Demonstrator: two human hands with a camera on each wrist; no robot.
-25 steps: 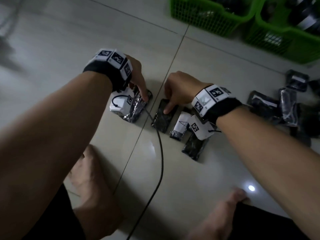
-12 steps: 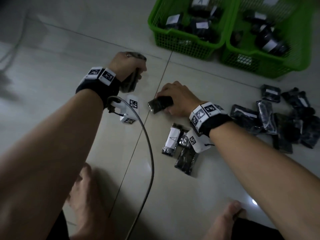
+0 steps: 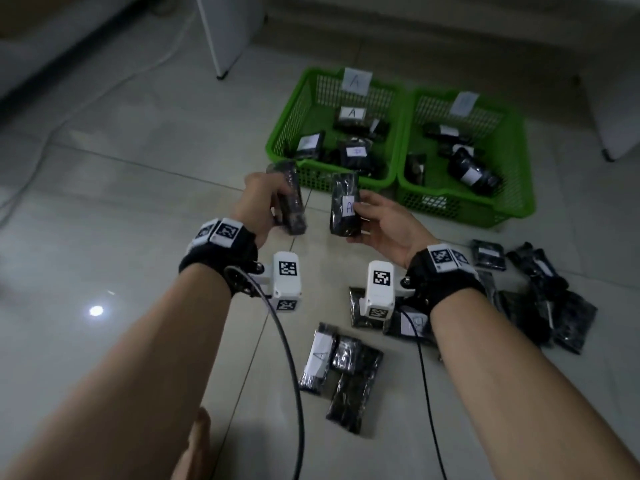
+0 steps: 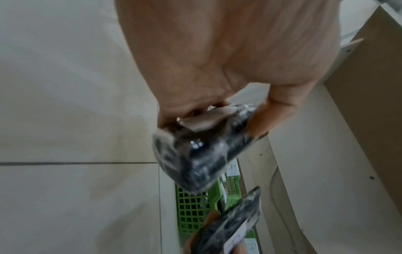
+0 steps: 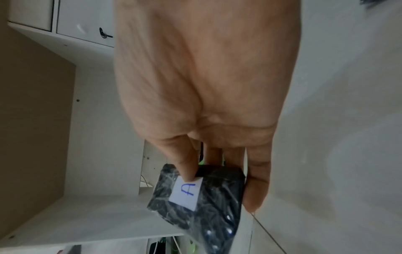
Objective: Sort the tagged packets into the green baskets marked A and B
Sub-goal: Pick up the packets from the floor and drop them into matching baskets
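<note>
My left hand (image 3: 263,202) grips a black packet (image 3: 289,199) upright above the floor; its tag faces away from the head view and shows blurred in the left wrist view (image 4: 208,147). My right hand (image 3: 377,220) holds another black packet (image 3: 344,206) with a white tag reading A (image 5: 186,191), thumb on the tag. Both packets hover just in front of the green basket marked A (image 3: 346,180), which holds several packets. The green basket marked B (image 3: 460,199) stands to its right, also with several packets.
Loose black packets lie on the tiled floor below my wrists (image 3: 341,368) and in a pile at the right (image 3: 540,299). Black cables (image 3: 294,393) trail from the wrist cameras. White furniture legs (image 3: 221,39) stand behind the baskets. A bare foot (image 3: 199,441) shows at the bottom.
Both hands picked a packet up off the floor and lifted it toward the baskets. The right hand turned its packet so the A tag faces up. The head view tilted up.
</note>
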